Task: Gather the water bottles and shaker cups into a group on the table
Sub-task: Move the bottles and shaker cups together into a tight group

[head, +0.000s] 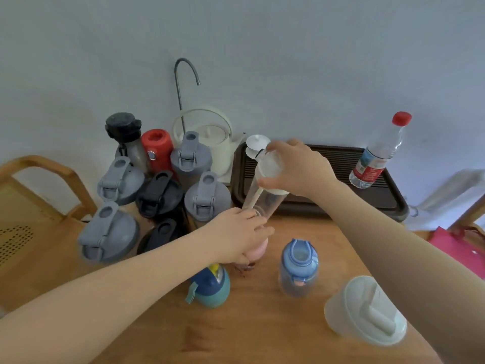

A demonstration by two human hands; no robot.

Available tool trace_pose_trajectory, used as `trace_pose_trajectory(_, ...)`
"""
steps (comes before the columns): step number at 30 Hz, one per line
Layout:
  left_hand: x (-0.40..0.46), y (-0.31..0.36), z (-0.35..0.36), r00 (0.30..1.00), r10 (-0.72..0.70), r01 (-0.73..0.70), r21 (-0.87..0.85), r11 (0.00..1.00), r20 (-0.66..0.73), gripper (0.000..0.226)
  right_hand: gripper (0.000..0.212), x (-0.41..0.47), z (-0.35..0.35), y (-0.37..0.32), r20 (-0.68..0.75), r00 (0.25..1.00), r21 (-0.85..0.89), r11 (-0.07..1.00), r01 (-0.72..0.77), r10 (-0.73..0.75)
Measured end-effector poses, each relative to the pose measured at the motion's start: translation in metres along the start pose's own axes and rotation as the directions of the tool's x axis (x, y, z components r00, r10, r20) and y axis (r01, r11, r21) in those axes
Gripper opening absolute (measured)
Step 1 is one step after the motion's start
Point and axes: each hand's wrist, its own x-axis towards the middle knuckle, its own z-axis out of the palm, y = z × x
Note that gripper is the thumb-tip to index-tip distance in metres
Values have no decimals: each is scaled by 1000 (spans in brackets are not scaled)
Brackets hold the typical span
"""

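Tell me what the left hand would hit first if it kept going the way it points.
Likely the tall clear bottle with the white lid, just beyond the left hand, though depth is unclear.

Your two arms are bare from the frame edges to the fingertips, with no sleeve showing on either forearm. Your left hand (237, 232) and right hand (299, 166) wear no gloves, and your wrists carry no watch, band or ring.

Grey-lidded shakers (207, 197), black-lidded shaker (159, 193), red flask (157, 148) at ten o'clock. Blue bottle (299, 267) centre. Red-capped clear bottle (378, 153) at two o'clock.
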Motion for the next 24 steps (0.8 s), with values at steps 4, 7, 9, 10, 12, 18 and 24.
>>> trace_pose_trajectory(4, -27, -17, -9, 979, -96, 100, 9, 995, -180, 65, 67, 22, -19, -7, -175, 985, 123, 992, 30, -8)
trace_pose_trajectory(7, -41, -38, -5, 935, -245, 258, 16, 966, -255, 65, 66, 39, -13, -19, -174, 983, 114, 990, 79, -58)
trace_pose_trajectory(9, -49, -49, -2, 914, -340, 351, 7, 937, -222, 71, 66, 49, 1, -30, -103, 989, 59, 992, 116, -109)
trace_pose_trajectory(10, -52, -52, -1, 903, -376, 384, -4, 923, -208, 73, 66, 54, 9, -34, -68, 990, 33, 991, 126, -124)
trace_pose_trajectory(12, -58, -55, 1, 895, -413, 406, -72, 911, -167, 77, 66, 63, 18, -43, -33, 991, 3, 992, 130, -130)
trace_pose_trajectory(18, -72, -63, 9, 889, -449, 410, -282, 867, -87, 71, 64, 72, 20, -60, 22, 987, -51, 986, 161, -160)
trace_pose_trajectory(24, -60, -64, 7, 880, -475, 458, -256, 851, -6, 85, 67, 47, -1, -44, 24, 995, -74, 993, 97, -95)
